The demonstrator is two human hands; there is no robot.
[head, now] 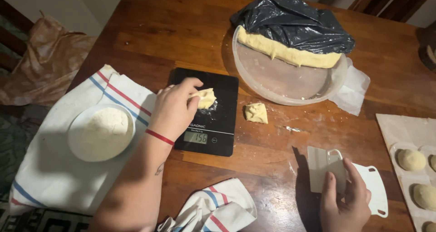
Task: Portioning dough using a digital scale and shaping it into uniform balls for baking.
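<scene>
Right now the left hand [175,108] pinches a small dough piece [205,97] with its fingers on the black scale [206,123]; this looks like weighing. The right hand [344,204] grips a white scraper [349,177]. Next, I think, the piece needs trimming or topping up from the dough scrap [256,113] on the bench [181,27].

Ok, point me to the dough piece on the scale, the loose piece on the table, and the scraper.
Dough piece on the scale [207,97]: head view, on its pale top beside the left hand's fingertips.
Loose dough piece [256,113]: head view, at its middle.
White scraper [323,168]: head view, on the blade above the right hand's thumb.
</scene>
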